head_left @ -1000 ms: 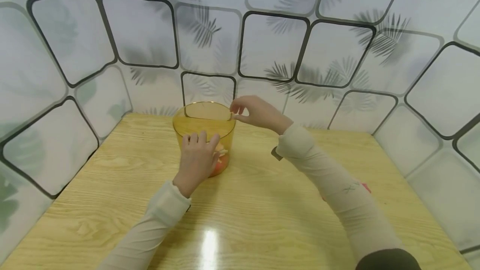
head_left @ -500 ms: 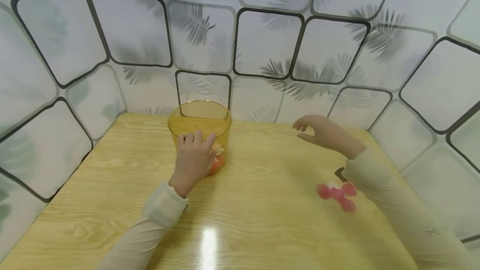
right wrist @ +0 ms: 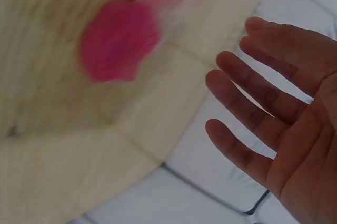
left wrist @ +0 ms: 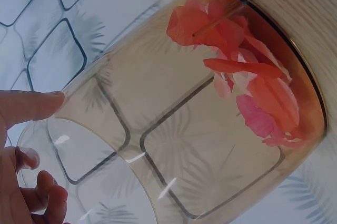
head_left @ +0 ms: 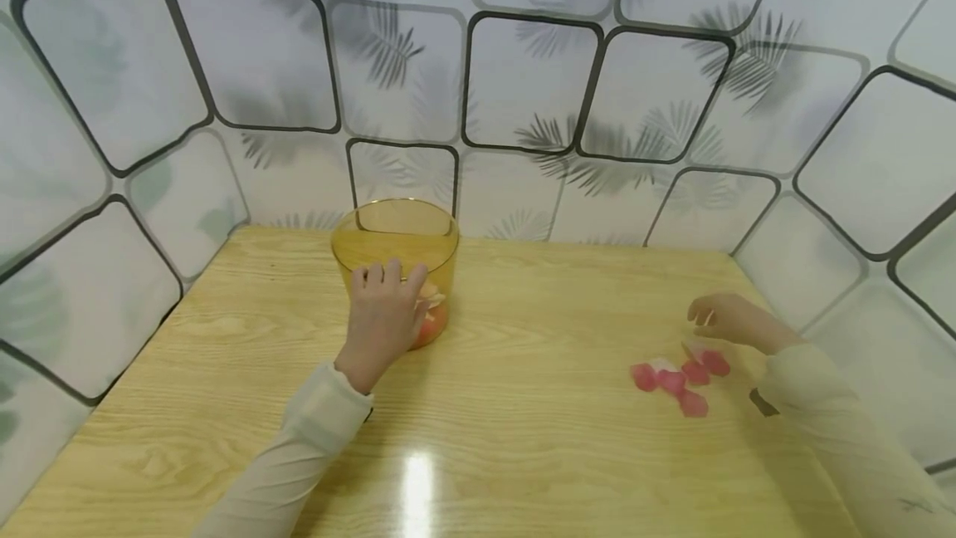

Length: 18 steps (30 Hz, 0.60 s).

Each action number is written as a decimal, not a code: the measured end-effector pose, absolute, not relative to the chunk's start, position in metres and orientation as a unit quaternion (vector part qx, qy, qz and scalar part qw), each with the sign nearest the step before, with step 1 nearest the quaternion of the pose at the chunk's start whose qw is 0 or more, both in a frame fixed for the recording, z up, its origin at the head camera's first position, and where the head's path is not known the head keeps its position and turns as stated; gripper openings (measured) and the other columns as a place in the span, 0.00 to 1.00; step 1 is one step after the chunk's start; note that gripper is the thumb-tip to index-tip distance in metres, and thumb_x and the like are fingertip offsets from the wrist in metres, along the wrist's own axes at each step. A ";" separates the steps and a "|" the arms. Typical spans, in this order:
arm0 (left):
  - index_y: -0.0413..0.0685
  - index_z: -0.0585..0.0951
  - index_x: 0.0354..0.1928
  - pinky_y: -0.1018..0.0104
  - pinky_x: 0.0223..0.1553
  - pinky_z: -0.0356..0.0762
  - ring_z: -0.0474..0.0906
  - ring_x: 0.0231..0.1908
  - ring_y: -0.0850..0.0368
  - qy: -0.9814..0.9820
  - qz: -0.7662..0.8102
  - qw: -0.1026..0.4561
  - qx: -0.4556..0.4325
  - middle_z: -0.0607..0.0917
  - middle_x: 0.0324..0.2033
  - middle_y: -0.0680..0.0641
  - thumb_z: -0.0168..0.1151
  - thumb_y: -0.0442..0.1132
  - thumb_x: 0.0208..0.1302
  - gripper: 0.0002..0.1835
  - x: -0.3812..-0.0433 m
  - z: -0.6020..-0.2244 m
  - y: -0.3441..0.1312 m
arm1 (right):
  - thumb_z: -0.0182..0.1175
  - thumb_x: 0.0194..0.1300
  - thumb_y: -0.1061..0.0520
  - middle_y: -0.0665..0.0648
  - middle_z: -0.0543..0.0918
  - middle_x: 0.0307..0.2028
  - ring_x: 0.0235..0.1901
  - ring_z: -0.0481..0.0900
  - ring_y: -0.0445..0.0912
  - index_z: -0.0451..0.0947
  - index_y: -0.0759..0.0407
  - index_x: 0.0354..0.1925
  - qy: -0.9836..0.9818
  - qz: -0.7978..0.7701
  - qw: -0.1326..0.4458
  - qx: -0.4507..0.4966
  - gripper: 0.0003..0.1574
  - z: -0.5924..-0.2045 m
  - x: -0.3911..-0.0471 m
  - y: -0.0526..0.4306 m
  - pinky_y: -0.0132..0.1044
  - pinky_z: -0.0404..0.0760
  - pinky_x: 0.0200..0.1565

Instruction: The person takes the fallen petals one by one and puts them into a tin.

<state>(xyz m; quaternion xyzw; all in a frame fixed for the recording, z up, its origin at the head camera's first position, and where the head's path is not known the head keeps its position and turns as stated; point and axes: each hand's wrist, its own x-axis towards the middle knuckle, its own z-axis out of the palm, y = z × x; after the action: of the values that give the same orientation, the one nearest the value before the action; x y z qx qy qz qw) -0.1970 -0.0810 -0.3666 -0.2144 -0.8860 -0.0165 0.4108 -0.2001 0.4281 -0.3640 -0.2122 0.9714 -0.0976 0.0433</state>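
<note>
A clear amber plastic bucket [head_left: 442, 274] stands at the back left of the table, tapering toward its base. My left hand [head_left: 382, 314] grips its near rim, fingers hooked over the edge and the thumb on the outside. Orange-red and pink flower petals [left wrist: 263, 84] lie at the bottom of the bucket. At the right, my right hand [head_left: 735, 320] hovers just behind a small group of petals, holding nothing. Those loose pink petals [head_left: 693, 403] lie spread on the wood; in the right wrist view a deep pink petal [right wrist: 118, 42] shows below spread fingers [right wrist: 239, 153].
The light wooden table [head_left: 523, 455] reaches back to a pale wall covering [head_left: 538, 81] with dark rounded outlines and leaf prints. This covering also closes in the left and right sides. A small dark piece [head_left: 763, 402] shows at the right sleeve.
My right hand has left the bucket's rim and swung right and down to the loose petals, which its arm had covered before. The left hand keeps its hold on the bucket.
</note>
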 end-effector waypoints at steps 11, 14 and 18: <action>0.47 0.71 0.35 0.52 0.38 0.70 0.73 0.28 0.44 -0.889 -0.018 0.405 -0.213 0.75 0.27 0.43 0.75 0.46 0.43 0.24 -0.196 -0.367 -0.081 | 0.68 0.45 0.62 0.58 0.83 0.29 0.30 0.80 0.47 0.77 0.64 0.32 0.967 -0.149 0.128 -0.160 0.14 -0.387 -0.182 0.464 0.35 0.78 0.34; 0.47 0.71 0.35 0.52 0.37 0.70 0.73 0.28 0.44 -0.889 -0.017 0.404 -0.213 0.75 0.26 0.43 0.75 0.46 0.44 0.23 -0.196 -0.366 -0.081 | 0.69 0.43 0.61 0.57 0.83 0.29 0.31 0.80 0.48 0.77 0.62 0.29 0.969 -0.153 0.125 -0.147 0.13 -0.389 -0.180 0.464 0.40 0.79 0.36; 0.48 0.71 0.35 0.53 0.37 0.69 0.74 0.28 0.45 -0.889 -0.015 0.407 -0.211 0.76 0.26 0.43 0.75 0.47 0.43 0.23 -0.197 -0.366 -0.081 | 0.68 0.43 0.61 0.49 0.81 0.25 0.29 0.75 0.38 0.75 0.58 0.23 0.973 -0.144 0.112 -0.144 0.10 -0.392 -0.179 0.465 0.34 0.75 0.34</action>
<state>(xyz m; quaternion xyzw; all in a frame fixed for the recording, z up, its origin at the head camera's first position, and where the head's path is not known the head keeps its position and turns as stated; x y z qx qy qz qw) -0.1967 -0.0812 -0.3662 -0.2113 -0.8886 -0.0149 0.4068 -0.1793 0.4647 -0.3921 -0.1445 0.9725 -0.1443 0.1117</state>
